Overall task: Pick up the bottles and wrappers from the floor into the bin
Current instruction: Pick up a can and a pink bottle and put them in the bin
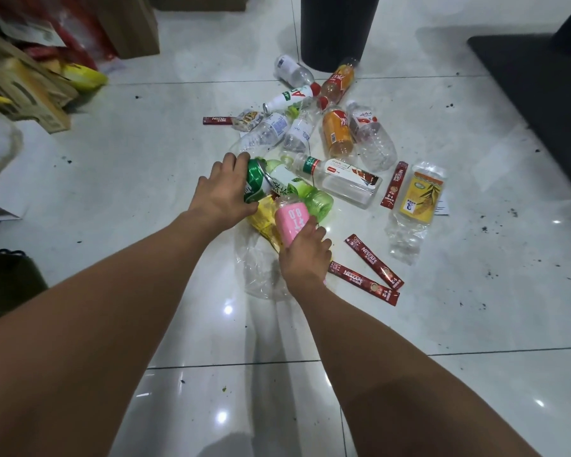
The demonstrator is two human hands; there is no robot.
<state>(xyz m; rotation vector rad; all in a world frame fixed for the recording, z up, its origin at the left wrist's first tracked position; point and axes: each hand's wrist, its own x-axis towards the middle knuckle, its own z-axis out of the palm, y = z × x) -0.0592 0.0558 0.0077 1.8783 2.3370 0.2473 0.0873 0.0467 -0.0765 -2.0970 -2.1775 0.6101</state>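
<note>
Several empty plastic bottles and red coffee-stick wrappers lie scattered on the white tiled floor. My left hand grips a green can at the near left of the pile. My right hand holds a small pink-labelled bottle, its fingers curled round the lower end. A green tea bottle lies between the two hands. Under the pink bottle lies a yellow wrapper and a crushed clear bottle. The dark round bin stands beyond the pile at the top.
Two red coffee sticks lie right of my right hand. A yellow-labelled crushed bottle lies further right. Cardboard boxes and bags crowd the upper left. A dark furniture base sits at the upper right.
</note>
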